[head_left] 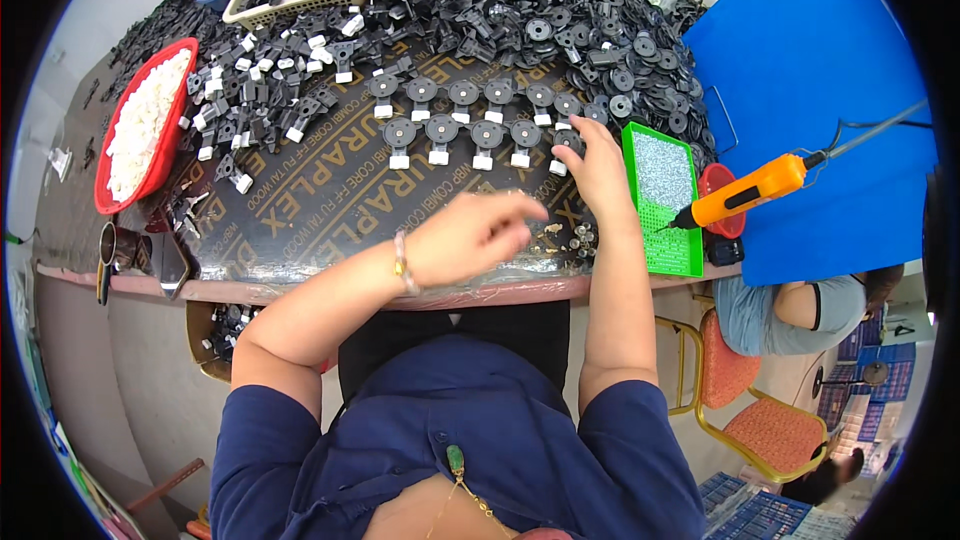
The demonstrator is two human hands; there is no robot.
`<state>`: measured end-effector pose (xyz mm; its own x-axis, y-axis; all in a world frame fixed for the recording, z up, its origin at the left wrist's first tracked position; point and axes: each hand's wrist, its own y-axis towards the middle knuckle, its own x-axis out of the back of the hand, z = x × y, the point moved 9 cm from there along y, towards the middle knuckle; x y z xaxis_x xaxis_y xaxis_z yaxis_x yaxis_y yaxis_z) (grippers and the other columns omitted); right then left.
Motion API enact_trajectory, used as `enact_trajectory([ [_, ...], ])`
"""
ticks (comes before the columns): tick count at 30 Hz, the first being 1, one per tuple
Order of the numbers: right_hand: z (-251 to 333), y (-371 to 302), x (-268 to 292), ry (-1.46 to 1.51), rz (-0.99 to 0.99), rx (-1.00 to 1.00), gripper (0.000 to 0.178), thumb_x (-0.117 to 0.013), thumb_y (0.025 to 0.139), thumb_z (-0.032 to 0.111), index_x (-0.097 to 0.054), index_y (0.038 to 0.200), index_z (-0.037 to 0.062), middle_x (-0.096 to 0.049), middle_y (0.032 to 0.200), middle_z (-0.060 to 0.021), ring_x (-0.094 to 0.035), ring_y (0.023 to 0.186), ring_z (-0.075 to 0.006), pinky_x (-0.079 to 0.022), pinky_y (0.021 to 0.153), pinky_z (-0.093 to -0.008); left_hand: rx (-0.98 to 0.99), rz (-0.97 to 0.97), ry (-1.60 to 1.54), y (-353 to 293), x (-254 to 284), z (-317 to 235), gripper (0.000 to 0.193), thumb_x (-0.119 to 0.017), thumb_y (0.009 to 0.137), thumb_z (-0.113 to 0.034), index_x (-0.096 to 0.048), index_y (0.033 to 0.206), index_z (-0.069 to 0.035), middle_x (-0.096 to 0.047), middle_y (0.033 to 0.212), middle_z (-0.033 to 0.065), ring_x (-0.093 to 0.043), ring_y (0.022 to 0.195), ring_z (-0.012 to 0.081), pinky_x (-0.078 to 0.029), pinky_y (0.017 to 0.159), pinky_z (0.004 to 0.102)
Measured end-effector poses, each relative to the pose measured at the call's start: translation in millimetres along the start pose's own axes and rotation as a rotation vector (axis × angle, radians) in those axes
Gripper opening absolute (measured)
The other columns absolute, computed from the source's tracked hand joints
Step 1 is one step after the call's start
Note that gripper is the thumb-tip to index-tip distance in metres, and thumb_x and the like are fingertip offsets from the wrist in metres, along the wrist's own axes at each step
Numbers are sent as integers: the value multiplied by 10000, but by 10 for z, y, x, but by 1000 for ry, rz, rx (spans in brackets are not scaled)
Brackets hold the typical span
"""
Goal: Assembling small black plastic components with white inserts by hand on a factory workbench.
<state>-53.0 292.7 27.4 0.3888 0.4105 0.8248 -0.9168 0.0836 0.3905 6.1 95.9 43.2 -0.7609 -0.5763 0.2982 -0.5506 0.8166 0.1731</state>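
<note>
Two rows of black round-headed plastic parts with white ends (487, 136) lie side by side on the dark board. At the right end of the nearer row, my right hand (603, 172) has thumb and forefinger on either side of one such part (566, 143), which still lies on the board. My left hand (478, 235) hovers over the board just nearer than the rows. Its forefinger points out to the right, and nothing shows in it. A few small metal pieces (582, 238) lie between the hands, close to my right wrist.
A heap of black parts (470, 0) covers the back. A red tray of white pieces (150, 130) stands left. Right of my right arm are a green tray of small silvery pieces (665, 170), an orange electric screwdriver (755, 190) and a red bowl (730, 225). Another person (790, 315) sits beyond.
</note>
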Motion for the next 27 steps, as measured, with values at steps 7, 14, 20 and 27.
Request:
enact_trajectory([
  [7, 550, -1292, 464, 544, 462, -79, 217, -757, 880, 155, -709, 1011, -10, -710, 1006, -89, -662, 922, -161, -531, 829, -318, 211, 469, 127, -1401, -402, -119, 304, -625, 1006, -289, -642, 1171, -35, -682, 832, 107, -686, 744, 242, -543, 695, 361],
  [14, -1515, -3793, -679, 446, 942, -1006, 422, -582, 1002, 378, -720, 1063, -16, -733, 948, -112, -692, 822, -175, -548, 690, -292, 955, -751, -60, -4239, -307, 2373, 467, -540, 1038, -412, -618, 1237, 3, -677, 1128, 150, -649, 1019, 210, -508, 883, 330],
  [20, -2279, -4834, -2157, 785, 652, -1471, 411, -564, 1004, 358, -704, 1136, -4, -736, 909, -125, -696, 826, -296, -562, 780, -381, 1291, -1023, -1011, -4860, -1168, 4027, 794, -511, 974, -643, -565, 1356, 51, -616, 1341, 170, -603, 1214, 311, -510, 979, 442],
  [27, -2129, -4357, -2600, 774, 650, -1310, 418, -564, 998, 351, -697, 1148, -16, -735, 957, -134, -697, 861, -306, -562, 789, -396, 1273, -1010, -1044, -4418, -637, 4396, 796, -506, 977, -640, -554, 1365, 53, -615, 1342, 174, -607, 1207, 313, -516, 972, 449],
])
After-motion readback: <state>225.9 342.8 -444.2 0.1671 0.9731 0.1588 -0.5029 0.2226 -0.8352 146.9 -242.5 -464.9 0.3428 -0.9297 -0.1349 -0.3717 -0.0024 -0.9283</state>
